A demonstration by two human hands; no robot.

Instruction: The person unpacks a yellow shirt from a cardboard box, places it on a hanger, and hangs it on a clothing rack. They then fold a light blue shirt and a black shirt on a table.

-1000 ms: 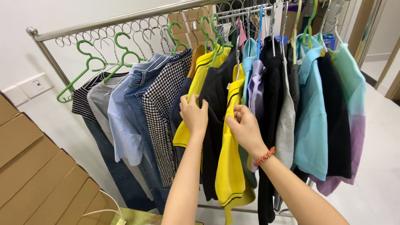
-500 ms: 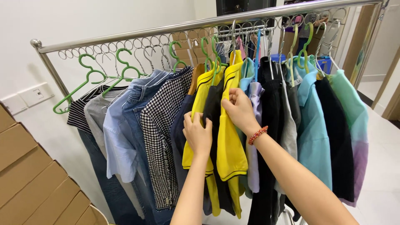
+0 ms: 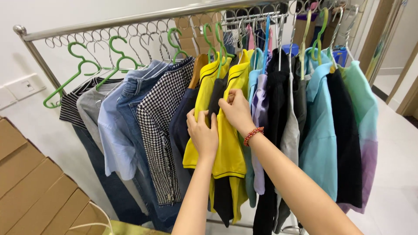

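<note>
A yellow shirt with black trim (image 3: 228,143) hangs on a green hanger (image 3: 215,41) from the metal clothes rail (image 3: 130,19). My left hand (image 3: 203,132) grips the shirt's front panel, fingers closed on the fabric. My right hand (image 3: 236,109), with a red bead bracelet at the wrist, pinches the shirt's black placket a little higher. A black-and-white houndstooth garment (image 3: 159,130) hangs to the left of the shirt. A lilac garment (image 3: 260,117) hangs to its right.
More clothes crowd the rail: a striped top (image 3: 72,104), denim shirts (image 3: 117,126), black items (image 3: 278,130), a turquoise shirt (image 3: 320,139) and a green-to-purple one (image 3: 365,130). Cardboard boxes (image 3: 35,187) are stacked at lower left. A doorway (image 3: 400,65) opens at the right.
Both hands have shifted on the yellow shirt: the right hand rose to the placket near the collar, the left hand settled lower on the front. The view has moved closer.
</note>
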